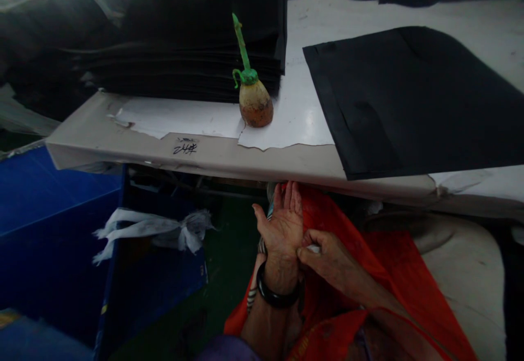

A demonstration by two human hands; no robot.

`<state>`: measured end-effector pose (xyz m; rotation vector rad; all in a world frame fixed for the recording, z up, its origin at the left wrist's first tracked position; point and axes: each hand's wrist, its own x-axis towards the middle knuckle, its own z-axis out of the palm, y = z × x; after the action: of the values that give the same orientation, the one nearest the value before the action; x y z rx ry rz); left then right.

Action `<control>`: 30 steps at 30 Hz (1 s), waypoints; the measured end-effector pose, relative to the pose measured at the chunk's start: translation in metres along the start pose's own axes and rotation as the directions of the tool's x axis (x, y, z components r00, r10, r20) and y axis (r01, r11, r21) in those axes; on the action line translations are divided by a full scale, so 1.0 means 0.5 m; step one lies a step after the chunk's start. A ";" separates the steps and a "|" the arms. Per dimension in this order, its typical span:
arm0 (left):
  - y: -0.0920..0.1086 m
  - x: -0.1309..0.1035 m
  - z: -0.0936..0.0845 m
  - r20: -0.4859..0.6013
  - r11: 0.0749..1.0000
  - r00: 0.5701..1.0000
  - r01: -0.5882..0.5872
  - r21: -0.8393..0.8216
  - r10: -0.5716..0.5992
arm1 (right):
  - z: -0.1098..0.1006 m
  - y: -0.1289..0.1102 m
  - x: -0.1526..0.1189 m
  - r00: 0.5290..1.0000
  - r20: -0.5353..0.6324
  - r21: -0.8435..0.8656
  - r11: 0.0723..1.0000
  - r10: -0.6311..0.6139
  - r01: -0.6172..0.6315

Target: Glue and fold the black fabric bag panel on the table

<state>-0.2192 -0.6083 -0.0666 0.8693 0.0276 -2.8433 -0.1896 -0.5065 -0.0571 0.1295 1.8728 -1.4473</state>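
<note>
My left hand (281, 224) is held palm up below the table edge, fingers together and stretched out, with a black bangle (277, 297) on its wrist. My right hand (327, 256) rests against the heel of the left palm, its fingers pinching something small and white (313, 248). Both hands hover over a red-orange plastic bag (368, 274) on my lap. On the table above stands a small dirty oil bottle (252, 96) with a long green spout. A flat black fabric piece (413, 99) lies to its right.
A tall stack of black fabric pieces (196, 50) fills the table's back left. Torn white paper (176, 118) covers the tabletop. A blue bin (53, 230) with a knotted white rag (155, 230) stands at the left below. A pale sack (466, 274) lies at the right.
</note>
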 end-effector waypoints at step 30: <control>0.005 -0.002 0.003 -0.007 0.997 1.000 0.017 -0.069 -0.018 | -0.021 0.012 -0.019 0.989 -0.090 -0.123 0.986 -0.121 0.109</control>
<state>-0.2189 -0.6107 -0.0648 0.8701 0.1342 -2.8368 -0.1851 -0.4922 -0.0553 0.0355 2.0699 -1.4247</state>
